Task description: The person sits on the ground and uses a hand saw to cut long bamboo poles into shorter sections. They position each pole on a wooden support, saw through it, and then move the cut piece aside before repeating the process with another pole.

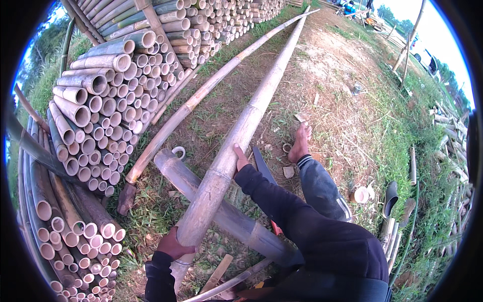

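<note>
A long tan bamboo pole [251, 113] runs from my lap far up toward the top of the view. My left hand [173, 245] grips its thick near end from below. My right hand [240, 158] is wrapped over the pole a little further along, thumb on top. The pole rests across a shorter thick bamboo log [221, 211] lying crosswise under it. A dark blade [262, 165] lies on the ground just beyond my right hand. My bare foot [301, 144] and dark trouser leg stretch out to the right.
Stacks of cut bamboo poles [108, 110] fill the left side, ends facing me. A second long bamboo pole [201, 95] lies left of the held one. Cut bamboo rings [359, 194] and offcuts lie on the grass at right. Vehicles and people stand far off.
</note>
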Motion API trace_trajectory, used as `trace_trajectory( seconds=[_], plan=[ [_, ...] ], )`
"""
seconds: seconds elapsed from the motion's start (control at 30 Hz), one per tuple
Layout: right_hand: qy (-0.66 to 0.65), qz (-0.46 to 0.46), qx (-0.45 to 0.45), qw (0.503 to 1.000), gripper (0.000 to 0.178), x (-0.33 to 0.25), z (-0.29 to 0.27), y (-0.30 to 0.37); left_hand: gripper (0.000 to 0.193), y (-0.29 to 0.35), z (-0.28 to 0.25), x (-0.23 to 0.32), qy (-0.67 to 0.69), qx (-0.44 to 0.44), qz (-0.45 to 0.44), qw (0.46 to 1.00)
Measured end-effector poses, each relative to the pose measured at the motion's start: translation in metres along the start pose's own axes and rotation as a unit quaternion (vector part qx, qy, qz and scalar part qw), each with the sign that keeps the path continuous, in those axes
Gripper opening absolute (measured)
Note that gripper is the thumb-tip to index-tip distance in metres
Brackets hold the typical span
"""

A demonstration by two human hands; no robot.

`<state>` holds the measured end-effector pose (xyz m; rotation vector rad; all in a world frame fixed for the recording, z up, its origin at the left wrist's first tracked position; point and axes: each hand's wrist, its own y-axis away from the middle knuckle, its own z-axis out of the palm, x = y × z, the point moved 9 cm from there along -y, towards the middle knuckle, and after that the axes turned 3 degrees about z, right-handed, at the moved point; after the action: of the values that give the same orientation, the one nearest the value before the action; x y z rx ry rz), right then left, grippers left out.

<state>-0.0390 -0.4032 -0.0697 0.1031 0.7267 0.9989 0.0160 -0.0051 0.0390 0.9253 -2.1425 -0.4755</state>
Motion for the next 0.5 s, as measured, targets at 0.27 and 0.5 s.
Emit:
trace_trajectory(
  seconds=[0.27,0.5],
  plan=[
    [0.013,-0.014,0.019,1.000,0.082,0.015,0.036,0.068,0.115,0.080,-0.015,-0.017,0.115,-0.017,0.030,0.993],
    [-0.008,0.127,-0.007,0.992,0.094,0.143,0.124,0.221,0.112,0.258,-0.039,-0.127,0.121,0.014,-0.044,0.992]
  ],
)
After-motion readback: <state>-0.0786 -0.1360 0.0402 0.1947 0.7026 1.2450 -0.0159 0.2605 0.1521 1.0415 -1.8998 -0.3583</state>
